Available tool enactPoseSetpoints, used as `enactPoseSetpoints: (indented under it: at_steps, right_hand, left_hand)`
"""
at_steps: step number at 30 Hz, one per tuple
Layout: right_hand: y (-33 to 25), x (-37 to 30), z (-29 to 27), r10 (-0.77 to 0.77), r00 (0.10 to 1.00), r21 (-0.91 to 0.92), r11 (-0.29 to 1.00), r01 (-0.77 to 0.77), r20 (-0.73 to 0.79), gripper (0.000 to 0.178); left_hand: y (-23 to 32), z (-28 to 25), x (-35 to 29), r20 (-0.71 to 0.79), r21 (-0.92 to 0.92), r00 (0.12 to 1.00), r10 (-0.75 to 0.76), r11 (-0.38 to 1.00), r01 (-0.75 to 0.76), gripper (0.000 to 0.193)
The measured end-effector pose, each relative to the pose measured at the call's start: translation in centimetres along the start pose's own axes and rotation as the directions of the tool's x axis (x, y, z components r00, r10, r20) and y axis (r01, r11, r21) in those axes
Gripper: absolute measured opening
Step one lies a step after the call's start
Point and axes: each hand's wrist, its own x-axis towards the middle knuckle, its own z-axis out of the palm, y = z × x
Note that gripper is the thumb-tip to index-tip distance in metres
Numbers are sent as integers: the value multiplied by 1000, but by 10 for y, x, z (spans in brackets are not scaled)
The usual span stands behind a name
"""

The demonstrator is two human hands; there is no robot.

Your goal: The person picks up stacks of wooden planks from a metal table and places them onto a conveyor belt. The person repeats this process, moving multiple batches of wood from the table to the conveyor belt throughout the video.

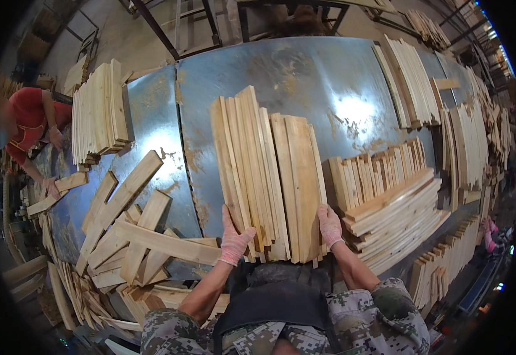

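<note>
Bundle of pale, straight-edged wooden planks: located between the fingers of your two hands and extending ahead of them. Its long axis runs away from you, roughly square to the line joining your hands; its far ends are uneven. Neither hand is nearer: your left hand and your right hand, both in pinkish knit gloves, bear on opposite outer sides near the close end. Left fingers extend along the side, thumb spread toward the near end. Right fingers bend slightly against the outer face; the right thumb's contact cannot be told. Together they clamp the bundle. Whether it rests on the blue-grey sheet-metal table cannot be told. Just right of the right fingers: a layered stack of pale boards. Left of the left fingers: a jumbled heap of loose boards.
</note>
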Motion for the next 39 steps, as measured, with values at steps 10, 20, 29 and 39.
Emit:
enactPoseSetpoints:
  at_steps: [10, 20, 29, 39]
  right_hand:
    - [-56, -79, -9, -736, 673, -429, 634, 644, -78, 75]
    - [-109, -159, 48, -734, 625, -595, 385, 706, 267, 62]
    - [-155, -172, 79, -512, 858, -431, 766, 477, 40, 55]
    - [-152, -128, 80, -282, 951, -246, 920, 304, 123, 35]
  left_hand:
    - [10, 11, 3, -174, 343, 978, -114, 924, 168, 126]
    - [56, 29, -14, -220, 451, 970, -100, 872, 192, 106]
    - [46, 11, -11, -169, 431, 977, -131, 881, 193, 98]
    - [13, -2, -13, -136, 379, 989, -52, 920, 100, 109]
